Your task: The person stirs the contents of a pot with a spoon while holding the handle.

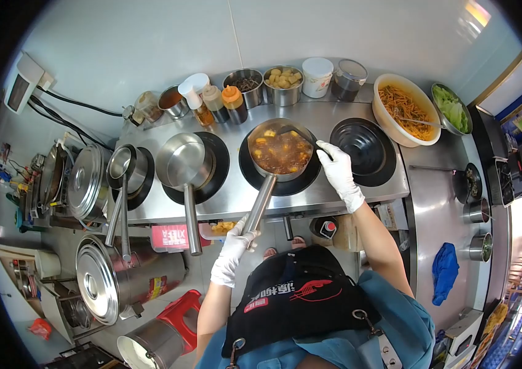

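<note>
On an induction hob in the middle of the counter sits a steel saucepan (280, 173) of bubbling brown sauce (280, 150) with yellowish chunks in it. Wrapped around its long handle (262, 203) is my left hand (236, 245), in a white glove. My right hand (337, 171), gloved too, is at the pan's right side, closed on the end of a dark spatula (290, 130). The spatula's head dips into the sauce near the far rim. To the left, a second steel saucepan (182, 161) rests on another hob, its handle pointing toward me.
Behind the hobs stand squeeze bottles (234, 103), a pot of potato chunks (283, 83) and lidded tubs (317, 77). A large bowl of orange shreds (384, 117) is at the right, past a dark hob (362, 150). Large lidded pots (98, 280) fill the left side.
</note>
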